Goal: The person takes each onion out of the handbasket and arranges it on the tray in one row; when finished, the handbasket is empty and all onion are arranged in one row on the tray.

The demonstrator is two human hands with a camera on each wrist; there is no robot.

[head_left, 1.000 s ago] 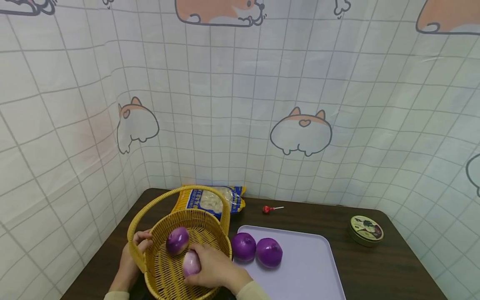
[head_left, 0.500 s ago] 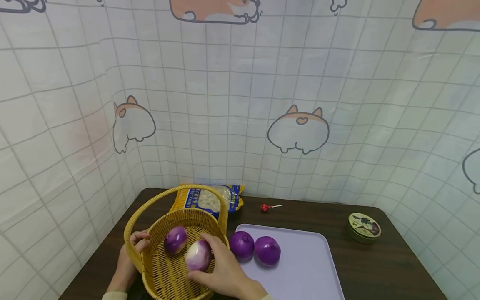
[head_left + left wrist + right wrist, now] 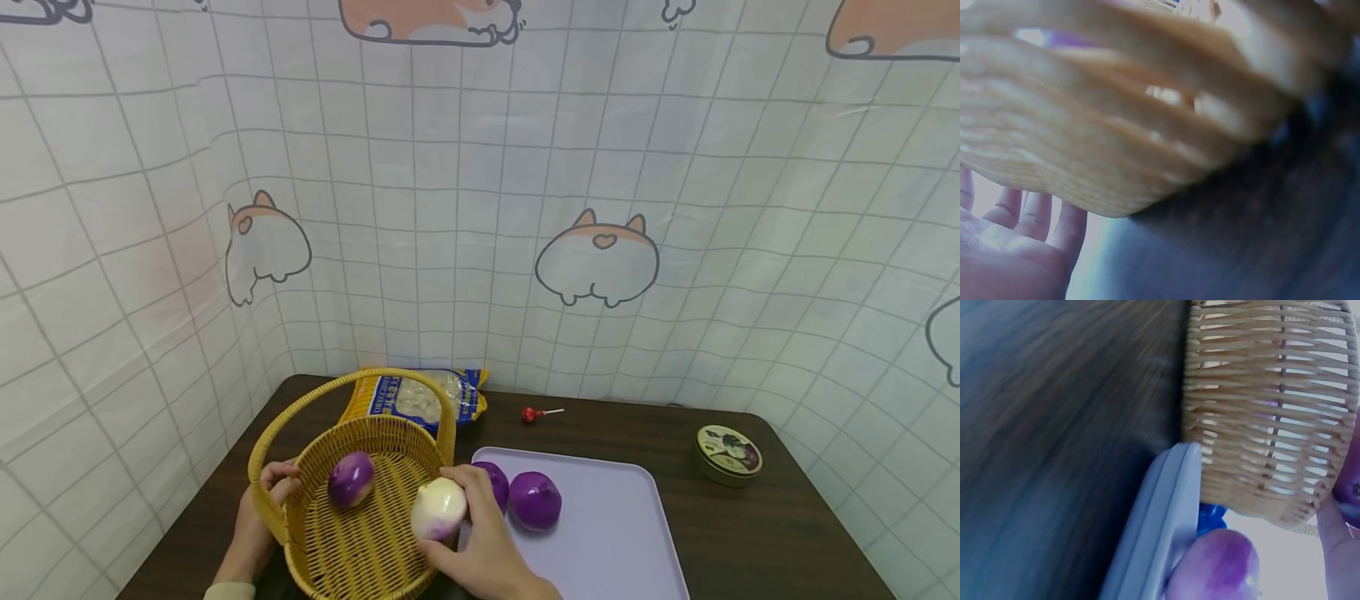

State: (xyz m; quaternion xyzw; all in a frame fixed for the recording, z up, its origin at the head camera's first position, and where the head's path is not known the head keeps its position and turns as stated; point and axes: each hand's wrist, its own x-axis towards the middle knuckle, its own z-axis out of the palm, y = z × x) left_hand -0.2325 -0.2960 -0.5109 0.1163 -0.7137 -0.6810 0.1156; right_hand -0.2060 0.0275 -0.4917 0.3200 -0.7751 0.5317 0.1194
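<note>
A yellow wicker basket (image 3: 360,550) with a tall arched handle stands at the front left, and a purple onion (image 3: 351,481) lies inside it. My left hand (image 3: 255,521) grips the basket's left side below the handle; in the left wrist view its fingers (image 3: 1035,215) lie against the outer weave. Over the right rim, my right hand (image 3: 483,533) holds a pale, purple-tinged onion (image 3: 437,510) between thumb and fingers. On the lilac tray (image 3: 607,533) sit two more purple onions, one (image 3: 534,502) fully visible, the other (image 3: 491,482) partly hidden behind my right hand.
A blue and yellow pasta bag (image 3: 420,398) lies behind the basket. Farther right are a red lollipop (image 3: 531,414) and a round green tin (image 3: 727,457). A white checked cloth (image 3: 465,208) hangs behind the dark table (image 3: 795,533).
My right hand has lifted the pale onion from inside the basket and carried it right, to above the basket's right rim. The left hand keeps its place on the basket.
</note>
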